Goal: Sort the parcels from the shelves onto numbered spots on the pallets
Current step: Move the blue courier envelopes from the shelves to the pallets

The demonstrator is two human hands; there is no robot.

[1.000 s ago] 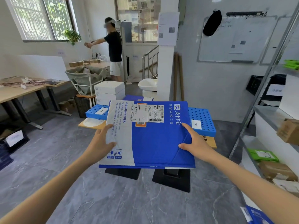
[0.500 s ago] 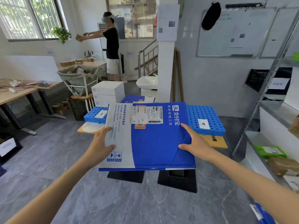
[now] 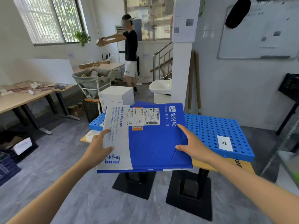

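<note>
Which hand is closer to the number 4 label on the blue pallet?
Right. The right hand grips the parcel at its right edge, beside the 4 label; the left hand holds its left edge, farther away.

I see a grey marbled tile floor (image 3: 48,183) under plain white walls (image 3: 234,94). At upper left a barred window (image 3: 48,18) lets in daylight, and a potted plant (image 3: 82,37) sits at its sill. Wooden desks (image 3: 21,99) on black legs line the left wall. A whiteboard (image 3: 258,38) hangs at right. A white pillar (image 3: 182,70) stands mid-room, with a metal stair railing (image 3: 161,60) just beside it.
</note>
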